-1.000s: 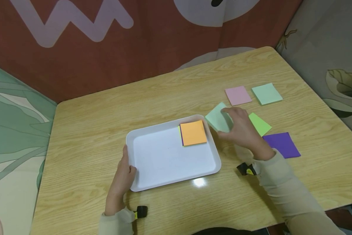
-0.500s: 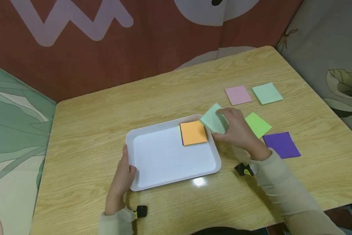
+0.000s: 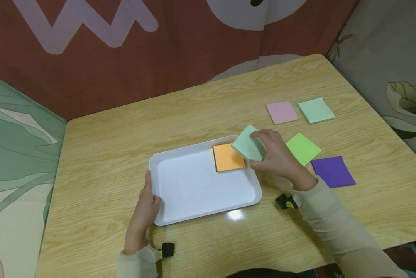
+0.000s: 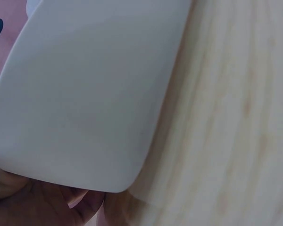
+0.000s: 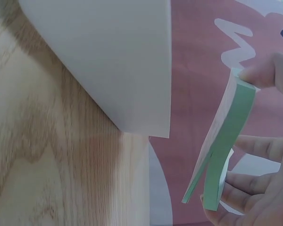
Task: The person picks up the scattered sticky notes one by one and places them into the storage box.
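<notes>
My right hand [image 3: 277, 156] grips a mint-green sticky note pad [image 3: 247, 143] by its edges, between thumb and fingers. It is tilted over the right rim of the white tray [image 3: 194, 193]. In the right wrist view the pad [image 5: 231, 122] is bent, and some sheets fan apart at its lower end. An orange sticky note pad [image 3: 225, 160] lies in the tray's back right corner, with purple and yellow edges showing under it. My left hand [image 3: 146, 204] holds the tray's left end, its thumb at the rim. The left wrist view has its fingers [image 4: 37, 202] at the tray's edge.
Right of the tray lie a lime-green pad [image 3: 303, 148] and a purple pad [image 3: 334, 172]. Farther back are a pink pad [image 3: 282, 112] and another mint-green pad [image 3: 316, 110]. The wooden table [image 3: 100, 162] meets a printed red wall cloth [image 3: 180, 58] behind.
My right hand has moved left with the mint-green pad, from beside the tray to over its rim and part of the orange pad. More of the lime-green pad shows. My left hand stays put.
</notes>
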`<state>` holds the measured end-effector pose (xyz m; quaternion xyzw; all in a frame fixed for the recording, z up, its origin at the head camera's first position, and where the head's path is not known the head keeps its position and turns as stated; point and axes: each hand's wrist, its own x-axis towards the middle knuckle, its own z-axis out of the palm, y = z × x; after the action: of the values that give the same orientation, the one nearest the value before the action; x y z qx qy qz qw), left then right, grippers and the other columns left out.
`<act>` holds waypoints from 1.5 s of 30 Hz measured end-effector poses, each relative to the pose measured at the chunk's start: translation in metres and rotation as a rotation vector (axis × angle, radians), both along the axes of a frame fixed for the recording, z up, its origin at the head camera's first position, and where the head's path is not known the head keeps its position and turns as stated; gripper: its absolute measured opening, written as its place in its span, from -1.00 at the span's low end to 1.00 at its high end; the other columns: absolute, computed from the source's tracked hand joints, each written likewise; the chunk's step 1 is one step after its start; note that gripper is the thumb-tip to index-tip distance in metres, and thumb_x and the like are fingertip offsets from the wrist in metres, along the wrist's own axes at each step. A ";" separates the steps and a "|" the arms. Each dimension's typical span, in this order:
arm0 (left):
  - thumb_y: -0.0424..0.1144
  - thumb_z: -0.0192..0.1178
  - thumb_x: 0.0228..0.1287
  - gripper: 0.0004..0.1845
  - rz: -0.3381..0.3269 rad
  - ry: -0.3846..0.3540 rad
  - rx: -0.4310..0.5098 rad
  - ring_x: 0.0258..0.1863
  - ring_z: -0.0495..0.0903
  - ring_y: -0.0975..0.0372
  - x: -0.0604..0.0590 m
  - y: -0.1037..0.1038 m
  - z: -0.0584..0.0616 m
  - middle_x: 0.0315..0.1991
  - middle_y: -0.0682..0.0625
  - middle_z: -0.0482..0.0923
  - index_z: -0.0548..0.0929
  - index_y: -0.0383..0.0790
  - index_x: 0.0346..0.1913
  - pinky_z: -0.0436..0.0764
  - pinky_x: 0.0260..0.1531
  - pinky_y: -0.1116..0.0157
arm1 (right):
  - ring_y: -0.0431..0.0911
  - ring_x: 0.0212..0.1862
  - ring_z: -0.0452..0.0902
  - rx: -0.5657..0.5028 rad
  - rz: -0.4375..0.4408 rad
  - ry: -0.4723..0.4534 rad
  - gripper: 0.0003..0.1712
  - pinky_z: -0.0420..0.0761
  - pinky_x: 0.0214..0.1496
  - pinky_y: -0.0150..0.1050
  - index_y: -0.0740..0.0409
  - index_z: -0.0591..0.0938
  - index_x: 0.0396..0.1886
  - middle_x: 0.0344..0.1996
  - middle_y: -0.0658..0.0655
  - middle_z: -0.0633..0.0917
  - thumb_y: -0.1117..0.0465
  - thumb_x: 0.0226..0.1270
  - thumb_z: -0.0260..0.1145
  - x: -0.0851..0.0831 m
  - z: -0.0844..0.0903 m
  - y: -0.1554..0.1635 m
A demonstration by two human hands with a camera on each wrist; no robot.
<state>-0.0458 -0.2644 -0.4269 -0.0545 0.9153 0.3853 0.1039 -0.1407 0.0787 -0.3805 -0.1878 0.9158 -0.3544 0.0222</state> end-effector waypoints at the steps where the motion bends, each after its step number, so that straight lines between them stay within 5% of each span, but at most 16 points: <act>1: -0.58 -0.26 0.06 -0.21 0.000 0.002 0.001 0.26 -0.23 0.08 0.000 0.000 0.000 0.31 -0.23 -0.31 -0.43 -0.30 0.29 -0.09 0.16 0.08 | 0.13 0.00 0.16 0.004 0.000 -0.001 -0.24 0.30 -0.11 0.07 0.31 0.37 0.06 0.03 0.32 0.29 0.18 -0.28 0.35 0.000 0.000 -0.001; 45: -0.57 -0.24 0.05 -0.22 -0.011 0.016 0.002 0.26 -0.22 0.08 0.000 -0.002 0.000 0.31 -0.25 -0.31 -0.40 -0.34 0.29 -0.09 0.16 0.07 | 0.07 -0.03 0.17 0.038 0.142 0.005 -0.21 0.38 -0.19 -0.01 0.25 0.37 0.06 0.03 0.29 0.31 0.16 -0.33 0.38 0.004 -0.003 -0.021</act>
<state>-0.0455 -0.2668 -0.4273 -0.0462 0.9159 0.3862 0.0988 -0.1367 0.0580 -0.3839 -0.2529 0.9067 -0.3341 0.0485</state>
